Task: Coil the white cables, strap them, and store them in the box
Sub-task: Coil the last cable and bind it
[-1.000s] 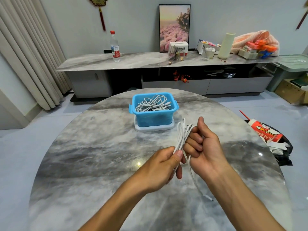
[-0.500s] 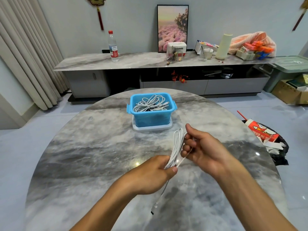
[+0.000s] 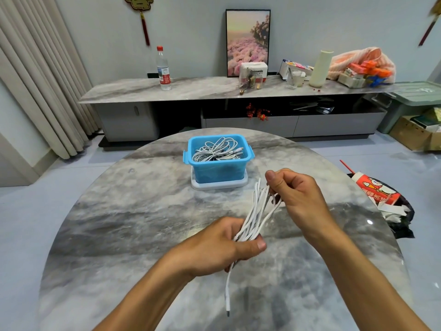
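Pinching the lower end of a thin white charging cable [image 3: 254,217] folded into long loops, our left hand [image 3: 223,247] clamps the strands between thumb and fingers, while our right hand [image 3: 294,195] hooks its curled fingers through the upper loop ends. We hold the bundle above the round grey marble table [image 3: 119,223], near the blue plastic box [image 3: 218,161] that already contains loose white cables. It looks light, limp and smooth, so we judge it may spring apart; gripping mid-bundle seems best. One plug end dangles below our left hand.
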`<state>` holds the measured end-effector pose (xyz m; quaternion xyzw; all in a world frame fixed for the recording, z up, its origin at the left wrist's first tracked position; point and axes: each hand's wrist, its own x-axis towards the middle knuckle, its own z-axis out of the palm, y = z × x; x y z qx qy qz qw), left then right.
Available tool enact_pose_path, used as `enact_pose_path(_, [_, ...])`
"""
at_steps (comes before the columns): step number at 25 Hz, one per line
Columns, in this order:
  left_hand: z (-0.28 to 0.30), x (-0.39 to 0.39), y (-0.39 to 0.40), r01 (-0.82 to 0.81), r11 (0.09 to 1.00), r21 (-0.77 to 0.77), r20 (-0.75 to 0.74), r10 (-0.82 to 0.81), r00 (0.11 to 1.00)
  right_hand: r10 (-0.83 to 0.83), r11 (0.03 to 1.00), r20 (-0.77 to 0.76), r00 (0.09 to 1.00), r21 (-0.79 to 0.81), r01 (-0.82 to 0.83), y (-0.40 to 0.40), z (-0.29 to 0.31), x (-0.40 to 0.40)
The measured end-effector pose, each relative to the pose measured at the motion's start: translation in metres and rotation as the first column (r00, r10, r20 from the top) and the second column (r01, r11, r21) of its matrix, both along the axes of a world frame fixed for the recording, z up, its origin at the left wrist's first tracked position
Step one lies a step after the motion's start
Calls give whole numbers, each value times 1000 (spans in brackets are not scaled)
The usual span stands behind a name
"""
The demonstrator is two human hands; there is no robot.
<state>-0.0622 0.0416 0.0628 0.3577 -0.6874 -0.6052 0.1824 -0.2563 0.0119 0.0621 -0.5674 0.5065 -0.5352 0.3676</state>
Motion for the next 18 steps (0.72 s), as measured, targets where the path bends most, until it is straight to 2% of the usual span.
enact_pose_path(2, [-1, -2, 1, -34, 999, -30, -19, 34, 999, -40, 999, 87, 995, 4, 40, 0, -2, 3])
enact_pose_path(3, [-2, -3, 2, -64, 998, -14, -33, 63, 997, -46, 998, 210, 977, 60, 34, 2, -5, 5])
enact_pose_path(4, [-4, -4, 2, -91, 996, 13, -40, 91, 995, -18, 987, 387, 922, 156, -46, 4, -8, 9])
enact_pose_path(5, [-6, -5, 2, -110, 993, 40, -42, 112, 993, 37, 948, 565, 824, 242, -208, 5, -13, 14])
enact_pose_path(7, [-10, -4, 2, -107, 992, 69, -28, 109, 994, 97, 840, 768, 633, 278, -466, 10, -17, 24])
enact_pose_path(9, [-15, -7, 3, -71, 995, 70, 1, 71, 997, 113, 828, 816, 566, 237, -507, 11, -16, 29])
enact_pose_path(11, [-18, -10, 4, -70, 996, 48, 53, 68, 996, 73, 847, 817, 572, 252, -468, 10, -11, 32])
enact_pose_path(15, [-22, -13, 0, -34, 992, -121, 169, 54, 984, -43, 856, 840, 541, 311, -413, 13, -9, 33])
enact_pose_path(16, [-24, -14, 0, -36, 993, -113, 162, 54, 985, -43, 860, 841, 539, 305, -408, 13, -7, 34])
enact_pose_path(18, [-26, -18, 4, -47, 999, 15, 47, 46, 998, -32, 874, 811, 585, 306, -377, 13, -1, 33])
